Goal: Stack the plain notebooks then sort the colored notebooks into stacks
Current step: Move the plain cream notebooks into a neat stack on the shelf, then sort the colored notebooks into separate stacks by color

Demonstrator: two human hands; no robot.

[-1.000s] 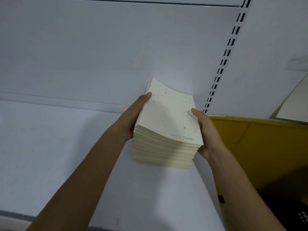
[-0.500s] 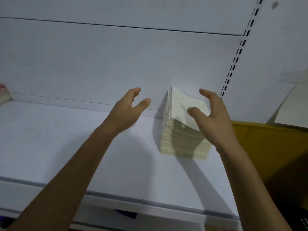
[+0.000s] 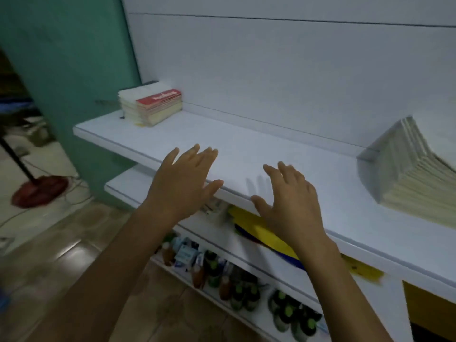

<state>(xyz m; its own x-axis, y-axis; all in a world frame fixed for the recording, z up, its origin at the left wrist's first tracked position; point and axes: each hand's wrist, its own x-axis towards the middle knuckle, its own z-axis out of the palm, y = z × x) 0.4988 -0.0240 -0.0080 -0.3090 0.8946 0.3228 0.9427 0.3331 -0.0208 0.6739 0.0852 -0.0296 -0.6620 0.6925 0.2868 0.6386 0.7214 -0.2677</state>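
Hands, two, both bare: the left hand (image 3: 182,183) hovers over the front edge of the white shelf (image 3: 246,149), fingers spread, grip slack and holding nothing. The right hand (image 3: 291,206) is beside it, likewise splayed, grip empty, thumb at the shelf lip. I log the stack of plain notebooks (image 3: 414,183) at the right end of that shelf, cream page edges showing, well apart from both hands. I log a second stack (image 3: 150,112) at the far left end, with a red-covered notebook (image 3: 159,97) on top. The lower shelf (image 3: 128,183) holds yellow sheets (image 3: 266,233). Below that stand small bottles (image 3: 237,290). Blur hides all print.
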